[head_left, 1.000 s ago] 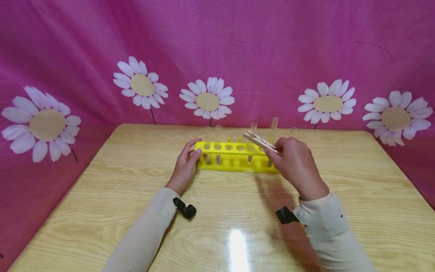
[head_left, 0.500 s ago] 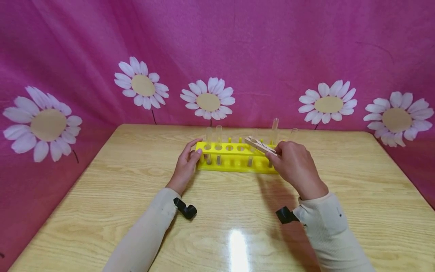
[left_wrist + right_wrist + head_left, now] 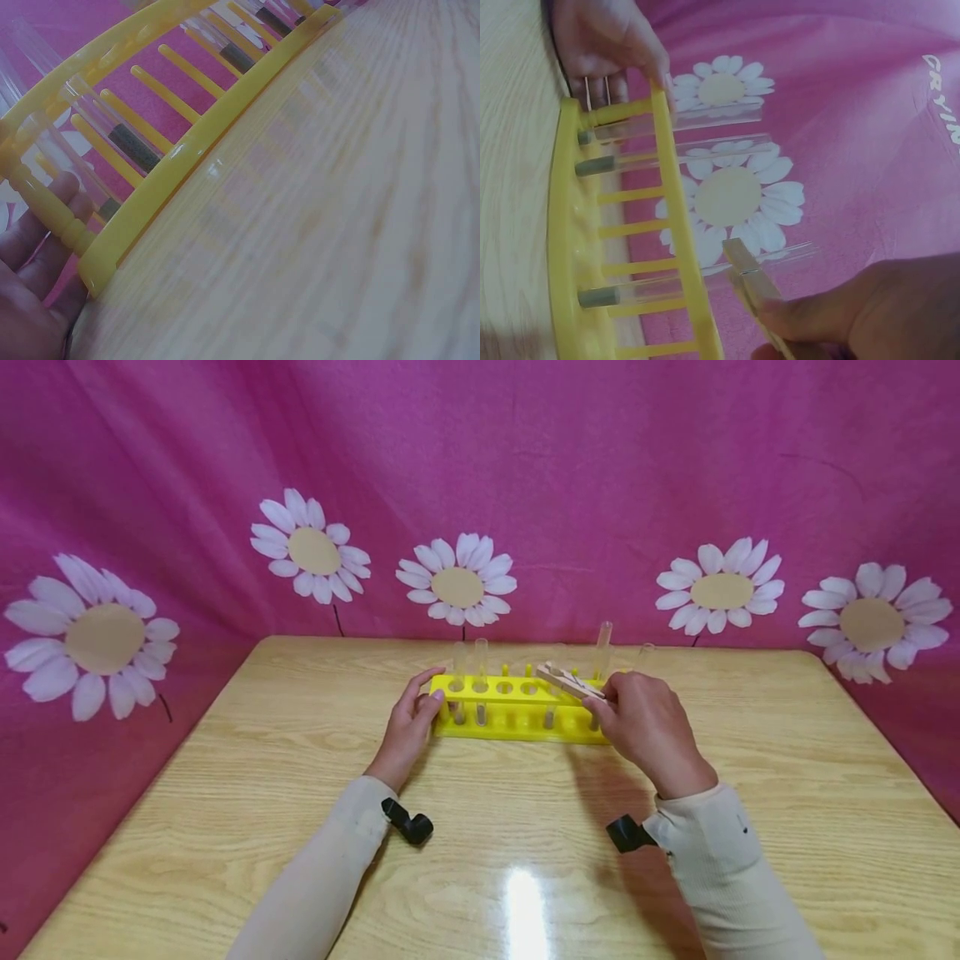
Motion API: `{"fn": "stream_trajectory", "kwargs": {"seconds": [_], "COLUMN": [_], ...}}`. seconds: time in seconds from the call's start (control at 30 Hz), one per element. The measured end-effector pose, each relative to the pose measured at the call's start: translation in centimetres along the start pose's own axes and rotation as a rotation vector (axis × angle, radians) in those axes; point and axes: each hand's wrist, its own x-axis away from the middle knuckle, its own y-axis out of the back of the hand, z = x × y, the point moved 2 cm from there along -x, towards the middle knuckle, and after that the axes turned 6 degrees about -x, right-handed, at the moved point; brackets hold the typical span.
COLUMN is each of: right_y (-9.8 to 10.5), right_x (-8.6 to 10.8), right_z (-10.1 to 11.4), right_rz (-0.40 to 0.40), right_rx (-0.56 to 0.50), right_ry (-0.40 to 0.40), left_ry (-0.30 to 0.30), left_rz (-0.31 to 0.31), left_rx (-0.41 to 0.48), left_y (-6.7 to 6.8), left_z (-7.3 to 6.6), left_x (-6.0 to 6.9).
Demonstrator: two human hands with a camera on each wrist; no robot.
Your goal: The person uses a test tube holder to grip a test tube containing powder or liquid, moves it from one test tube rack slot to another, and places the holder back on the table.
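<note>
The wooden clamp (image 3: 568, 682) is slanting over the right half of the yellow rack (image 3: 502, 734), its free end pointing toward the table's far left corner and its other end sitting in the right hand (image 3: 652, 722). The right thumb and fingers are pinching it. Its free end is lying beside a test tube (image 3: 652, 291) with dark contents at the bottom; whether the clamp is gripping that tube, I cannot tell. The rack is standing nearer the table's far edge, its long axis running roughly parallel to that edge. The left hand (image 3: 408, 722) is holding the rack's left end, thumb in front and fingers curling behind. Two more tubes (image 3: 135, 146) are standing upright at that end.

Compared with one second ago, the clamp is sitting lower over the rack, and the rim of the tube beside it is showing lower too. The left hand is keeping its place.

The wood-grained table (image 3: 420, 893) is catching a bright reflection toward its near edge. Beyond the far edge, a pink cloth (image 3: 570, 460) with large white daisies (image 3: 457, 587) is hanging.
</note>
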Motion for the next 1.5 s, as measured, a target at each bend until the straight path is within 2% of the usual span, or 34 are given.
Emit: {"fn": "stream_trajectory", "kwargs": {"seconds": [0.17,0.33,0.43,0.63,0.83,1.2,1.5], "right_y": [0.0,0.1,0.1,0.1,0.3,0.8,1.3], "right_x": [0.0,0.0,0.0,0.1,0.3,0.7,0.9], "right_z": [-0.1,0.0,0.1,0.2,0.4,0.8,1.0], "right_rz": [-0.008,-0.048,-0.086,-0.167,-0.230,-0.244,-0.299], "right_rx": [-0.019,-0.052,-0.066,-0.070,-0.078,-0.111,-0.130], "right_ry": [0.005,0.007,0.026,0.087,0.141,0.111,0.141], "left_ry": [0.014,-0.016,-0.030,-0.043,-0.037,-0.008,-0.038], "left_rz": [0.007,0.005,-0.007,-0.039,-0.045,-0.034,-0.046], "left_rx": [-0.002,0.021,0.022,0.008,0.002,0.007,0.004], "left_y": [0.0,0.1,0.1,0.0,0.0,0.0,0.0], "left_z": [0.8,2.7,3.1,3.4,3.4,3.4,3.1], "left_x": [-0.4,-1.5,-1.7,-1.7,-1.7,-1.8,-1.8]}}
